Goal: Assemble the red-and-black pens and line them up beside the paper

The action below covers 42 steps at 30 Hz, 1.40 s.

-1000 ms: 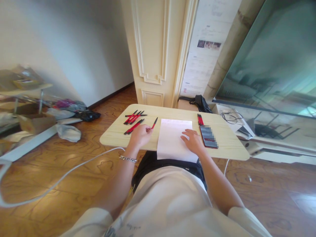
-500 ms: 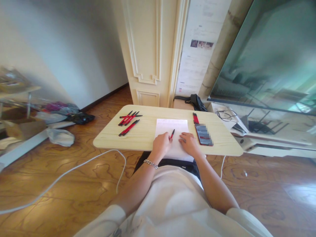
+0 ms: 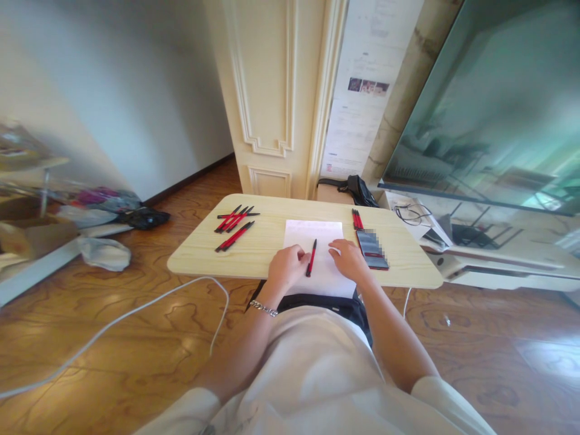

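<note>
Left grip (image 3: 290, 263), loosely open and empty, sits beside the one pen (image 3: 311, 260) already laid on the paper (image 3: 299, 232), right grip (image 3: 348, 260) open opposite, while a pile (image 3: 238, 222) at the counter's (image 3: 272, 241) left and a bunch (image 3: 357, 219) by the phone (image 3: 371, 246) lie off it.

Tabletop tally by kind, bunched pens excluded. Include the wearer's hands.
Loose pen: 1
Sheet of paper: 1
Phone: 1
Hands, left hand and right hand: 2
Total: 5
</note>
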Each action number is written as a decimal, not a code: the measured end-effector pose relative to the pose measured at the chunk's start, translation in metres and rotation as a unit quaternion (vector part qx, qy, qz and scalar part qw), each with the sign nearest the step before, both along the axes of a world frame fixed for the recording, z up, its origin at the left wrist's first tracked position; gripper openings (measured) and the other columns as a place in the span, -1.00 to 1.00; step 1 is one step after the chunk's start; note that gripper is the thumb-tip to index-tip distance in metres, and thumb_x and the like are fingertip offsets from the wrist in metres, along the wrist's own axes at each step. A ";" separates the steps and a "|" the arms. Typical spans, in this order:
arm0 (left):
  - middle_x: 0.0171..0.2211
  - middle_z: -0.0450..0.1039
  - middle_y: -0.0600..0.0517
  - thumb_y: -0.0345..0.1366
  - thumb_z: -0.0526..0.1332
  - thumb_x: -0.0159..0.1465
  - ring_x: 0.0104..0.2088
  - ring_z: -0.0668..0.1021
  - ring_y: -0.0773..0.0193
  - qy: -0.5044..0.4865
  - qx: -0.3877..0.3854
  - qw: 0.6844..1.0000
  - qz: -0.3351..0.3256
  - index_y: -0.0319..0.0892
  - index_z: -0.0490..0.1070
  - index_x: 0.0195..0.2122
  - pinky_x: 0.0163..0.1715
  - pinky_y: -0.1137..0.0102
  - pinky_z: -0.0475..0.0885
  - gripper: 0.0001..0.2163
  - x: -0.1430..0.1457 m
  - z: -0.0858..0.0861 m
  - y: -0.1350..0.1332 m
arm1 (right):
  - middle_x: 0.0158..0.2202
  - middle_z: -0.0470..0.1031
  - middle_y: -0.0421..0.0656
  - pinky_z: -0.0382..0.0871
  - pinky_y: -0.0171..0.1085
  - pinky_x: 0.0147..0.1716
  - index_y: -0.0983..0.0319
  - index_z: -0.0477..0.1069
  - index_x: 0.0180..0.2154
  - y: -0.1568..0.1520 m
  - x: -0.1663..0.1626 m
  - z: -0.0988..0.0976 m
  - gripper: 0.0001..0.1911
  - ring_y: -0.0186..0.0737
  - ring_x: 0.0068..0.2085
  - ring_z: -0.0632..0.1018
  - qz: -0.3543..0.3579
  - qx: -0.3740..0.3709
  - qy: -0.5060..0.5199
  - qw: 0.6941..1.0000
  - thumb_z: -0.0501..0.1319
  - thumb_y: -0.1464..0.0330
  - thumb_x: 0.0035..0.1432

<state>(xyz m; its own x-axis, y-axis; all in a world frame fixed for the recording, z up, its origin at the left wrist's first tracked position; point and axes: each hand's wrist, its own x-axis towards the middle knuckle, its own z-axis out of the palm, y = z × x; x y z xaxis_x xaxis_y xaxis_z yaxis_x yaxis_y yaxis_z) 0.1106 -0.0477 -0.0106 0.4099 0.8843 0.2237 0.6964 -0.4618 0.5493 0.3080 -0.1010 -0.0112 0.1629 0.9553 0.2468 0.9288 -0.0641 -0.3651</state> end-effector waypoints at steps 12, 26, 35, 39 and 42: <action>-0.38 0.57 0.00 -0.08 0.15 0.24 -0.32 0.57 0.20 -0.089 -0.025 0.996 0.005 -0.10 0.50 -0.36 -0.32 0.39 0.35 -0.76 -0.024 -0.003 0.004 | -0.08 0.52 0.19 0.34 -0.11 -0.15 0.32 0.50 -0.09 0.065 -0.035 0.019 -0.35 0.11 -0.06 0.53 -0.087 -0.181 -0.049 0.978 0.07 -0.09 0.11; -0.34 0.55 -0.14 0.06 0.11 0.25 -0.43 0.55 0.21 -0.402 -0.295 0.853 -0.152 -0.25 0.48 -0.24 -0.39 0.34 0.44 -0.57 0.018 -0.005 -0.019 | -0.42 0.49 -0.15 0.31 -0.34 -0.46 0.25 0.44 -0.36 0.035 -0.033 0.022 -0.67 -0.32 -0.45 0.45 0.130 0.043 0.492 0.860 0.14 0.11 0.14; -0.54 0.43 0.04 -0.05 0.35 0.09 -0.54 0.51 0.31 -0.514 -0.357 0.777 -0.072 -0.21 0.32 -0.38 -0.50 0.40 0.44 -0.66 0.032 -0.001 -0.040 | -0.37 0.55 -0.12 0.37 -0.32 -0.40 0.25 0.48 -0.22 0.015 -0.050 0.019 -0.64 -0.28 -0.38 0.51 0.088 0.113 0.599 0.788 0.27 0.12 0.05; -0.62 0.37 0.10 -0.03 0.31 0.12 -0.65 0.41 0.39 -0.492 -0.299 0.815 -0.070 -0.18 0.31 -0.39 -0.66 0.51 0.26 -0.68 0.035 -0.007 -0.042 | -0.45 0.53 -0.13 0.25 -0.36 -0.60 0.25 0.45 -0.32 0.018 -0.054 0.020 -0.60 -0.32 -0.53 0.45 0.032 0.137 0.553 0.821 0.24 0.03 0.05; -0.62 0.35 0.09 0.01 0.25 0.17 -0.68 0.33 0.44 -0.468 -0.291 0.831 -0.076 -0.20 0.36 -0.43 -0.71 0.53 0.12 -0.67 0.035 -0.007 -0.043 | -0.50 0.50 -0.15 0.18 -0.37 -0.66 0.25 0.42 -0.42 0.020 -0.056 0.019 -0.57 -0.36 -0.59 0.38 -0.001 0.150 0.531 0.834 0.22 -0.02 0.04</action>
